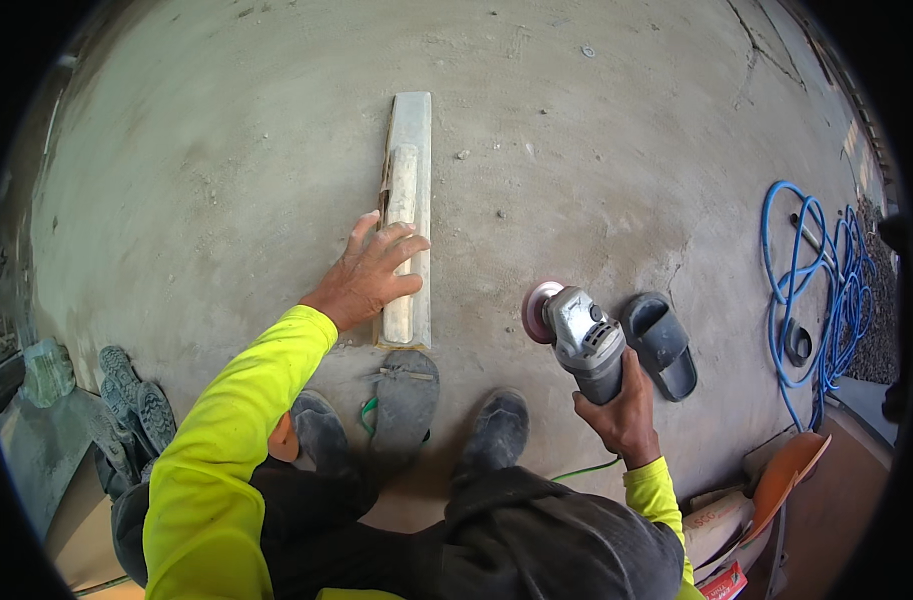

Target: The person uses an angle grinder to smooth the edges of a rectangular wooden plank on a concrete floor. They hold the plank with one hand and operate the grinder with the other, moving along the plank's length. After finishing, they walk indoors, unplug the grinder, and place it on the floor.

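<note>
The left hand (365,272) grasps the board (413,118) with curled fingers, the right hand (623,412) the grinder (589,345); firm holding should steady both.

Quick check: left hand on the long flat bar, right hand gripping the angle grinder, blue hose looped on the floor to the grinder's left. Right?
Not quite: the head view shows the blue hose to the angle grinder's right. The left hand is on the long flat bar and the right hand grips the grinder, as you said.
</note>
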Motion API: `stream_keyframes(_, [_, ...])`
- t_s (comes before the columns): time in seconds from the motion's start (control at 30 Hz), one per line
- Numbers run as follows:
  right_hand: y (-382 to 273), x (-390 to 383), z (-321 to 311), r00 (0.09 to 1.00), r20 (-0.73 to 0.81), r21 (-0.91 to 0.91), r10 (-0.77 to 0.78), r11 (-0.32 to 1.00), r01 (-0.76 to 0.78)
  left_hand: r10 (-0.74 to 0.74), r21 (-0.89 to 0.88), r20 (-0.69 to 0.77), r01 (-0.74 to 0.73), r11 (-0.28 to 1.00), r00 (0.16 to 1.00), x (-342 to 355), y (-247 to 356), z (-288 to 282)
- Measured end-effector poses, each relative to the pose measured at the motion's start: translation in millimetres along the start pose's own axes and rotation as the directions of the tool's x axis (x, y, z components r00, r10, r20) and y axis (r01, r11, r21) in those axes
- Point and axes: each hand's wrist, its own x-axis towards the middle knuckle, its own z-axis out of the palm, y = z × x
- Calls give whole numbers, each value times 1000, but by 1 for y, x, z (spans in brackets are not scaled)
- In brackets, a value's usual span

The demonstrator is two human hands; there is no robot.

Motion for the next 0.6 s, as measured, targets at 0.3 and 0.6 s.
stream_keyframes(0.3, [-1, -11, 26, 995, 83, 75, 47, 996, -53, -893, -388, 105, 845, 368, 437, 11, 35, 41])
stream_keyframes(0.6, [-13, -8, 12, 956, 137, -71, -258, 960, 270, -614, -797, 430, 598, 85, 661, 36, 14, 5])
